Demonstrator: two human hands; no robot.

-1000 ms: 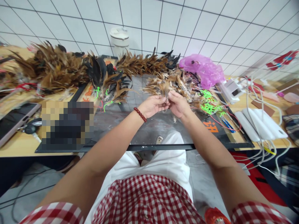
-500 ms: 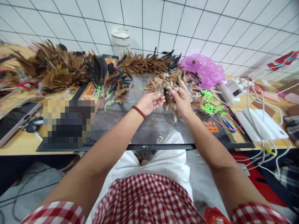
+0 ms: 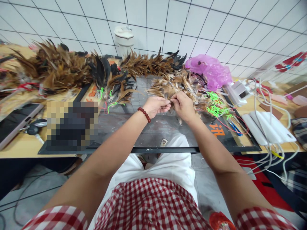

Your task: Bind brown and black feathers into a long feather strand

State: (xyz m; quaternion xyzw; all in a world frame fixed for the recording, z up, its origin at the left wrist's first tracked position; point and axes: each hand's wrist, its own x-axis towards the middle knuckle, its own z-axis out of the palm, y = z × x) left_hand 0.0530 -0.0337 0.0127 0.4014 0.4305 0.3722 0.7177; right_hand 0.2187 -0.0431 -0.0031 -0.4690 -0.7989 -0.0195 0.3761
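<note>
My left hand (image 3: 157, 107), with a dark red bead bracelet (image 3: 144, 114) on its wrist, pinches thumb against fingers. Its fingertips meet those of my right hand (image 3: 183, 104), which is closed in a pinch as well. What lies between them is too small and hidden to make out. Just behind and under the hands spreads a pile of loose brown and cream feathers (image 3: 168, 84). Bright green ties (image 3: 217, 107) lie in a tangle right of my right hand. Left of my left hand is a bunch of black and brown feathers (image 3: 112, 84) with green ties.
A long feather strip (image 3: 148, 65) runs along the back, beside a white lidded container (image 3: 124, 40) and a purple plastic bag (image 3: 209, 72). More feathers (image 3: 57, 68) and a phone (image 3: 18, 123) are left. Blue pens (image 3: 235, 128), a white device (image 3: 268, 127) and cables sit right.
My right hand has shifted slightly left, and its fingertips now touch those of my left hand. My left fingers have closed from a looser, more open pose.
</note>
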